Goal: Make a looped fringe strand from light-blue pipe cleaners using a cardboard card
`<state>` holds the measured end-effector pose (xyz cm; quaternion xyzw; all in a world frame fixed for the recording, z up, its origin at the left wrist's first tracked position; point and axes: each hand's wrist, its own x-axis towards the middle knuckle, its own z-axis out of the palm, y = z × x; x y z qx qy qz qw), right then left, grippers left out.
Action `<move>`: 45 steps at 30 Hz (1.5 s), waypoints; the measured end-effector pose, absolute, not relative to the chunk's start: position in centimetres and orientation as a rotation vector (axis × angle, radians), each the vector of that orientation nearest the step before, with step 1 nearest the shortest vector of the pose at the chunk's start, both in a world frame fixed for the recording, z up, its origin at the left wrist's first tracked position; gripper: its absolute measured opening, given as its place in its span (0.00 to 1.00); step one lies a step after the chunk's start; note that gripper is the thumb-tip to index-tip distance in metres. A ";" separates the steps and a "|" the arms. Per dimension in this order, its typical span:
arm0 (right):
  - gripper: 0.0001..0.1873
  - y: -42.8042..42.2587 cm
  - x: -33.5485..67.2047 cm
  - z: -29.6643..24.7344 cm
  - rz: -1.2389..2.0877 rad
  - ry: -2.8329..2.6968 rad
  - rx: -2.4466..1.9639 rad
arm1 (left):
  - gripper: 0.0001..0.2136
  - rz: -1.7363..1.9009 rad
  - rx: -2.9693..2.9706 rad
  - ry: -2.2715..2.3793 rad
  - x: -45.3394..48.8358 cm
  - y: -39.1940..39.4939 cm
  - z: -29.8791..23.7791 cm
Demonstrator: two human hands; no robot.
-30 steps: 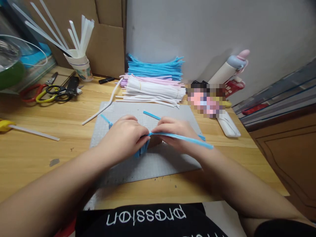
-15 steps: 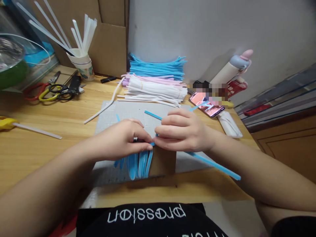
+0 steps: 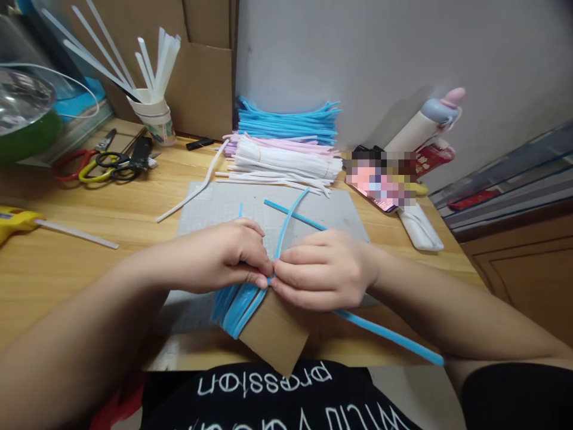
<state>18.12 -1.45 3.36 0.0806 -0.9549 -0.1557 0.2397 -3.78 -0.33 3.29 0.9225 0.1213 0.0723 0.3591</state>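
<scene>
My left hand [image 3: 224, 257] is closed on the top edge of a brown cardboard piece [image 3: 275, 331], which has several turns of blue pipe cleaner [image 3: 237, 304] wound round its left part. My right hand [image 3: 324, 269] pinches a long blue pipe cleaner [image 3: 389, 337] right beside the left fingertips; one end trails down to the right over the table edge, the other curves up over the grey cutting mat [image 3: 224, 206]. A second loose blue pipe cleaner [image 3: 293, 215] lies on the mat behind my right hand.
Stacks of blue [image 3: 286, 122], pink and white pipe cleaners [image 3: 282, 161] lie at the back. A cup of white sticks [image 3: 154, 116], scissors [image 3: 96, 167], a glue gun [image 3: 18, 218], a phone [image 3: 380, 185] and a bottle [image 3: 425, 125] surround the mat.
The cardboard piece has tilted and dropped toward me. My right hand moved down and left, and the blue pipe cleaner's free end now curves up over the mat.
</scene>
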 end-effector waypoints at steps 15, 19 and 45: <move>0.14 -3.9 18.8 -3.3 1.194 -1.243 -1.064 | 0.10 0.433 2.414 0.905 -3.8 -0.1 3.4; 0.13 -4.5 18.6 -3.6 1.852 -0.965 -0.973 | 0.11 0.388 2.463 1.120 -3.2 0.1 2.9; 0.11 -4.8 18.3 -5.2 1.617 -1.193 -0.971 | 0.12 0.271 2.394 1.276 -1.8 -0.6 1.6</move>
